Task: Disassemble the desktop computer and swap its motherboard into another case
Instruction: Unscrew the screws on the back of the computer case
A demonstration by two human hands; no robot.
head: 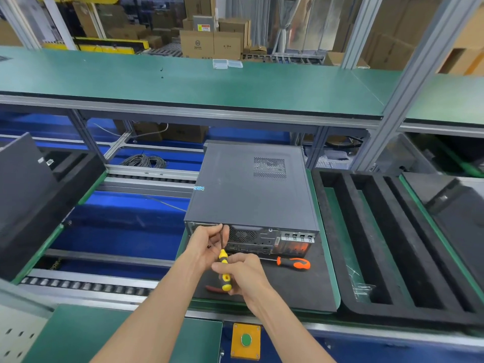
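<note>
Desktop computer case [252, 189] lay flat on a black mat [296, 284]. Right hand [242, 273] gripped the yellow-and-black screwdriver [224, 268]; left hand [205, 244] pinched its shaft at the rear panel. Orange screwdriver [294, 263] lay beside.

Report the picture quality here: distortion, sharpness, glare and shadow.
Head view: wide-angle bending curves the green shelf and the frame posts; the computer case, both hands and the yellow screwdriver are fairly sharp; the cardboard boxes behind look soft; light is even, with faint sheen on the case lid and soft shadows.
</note>
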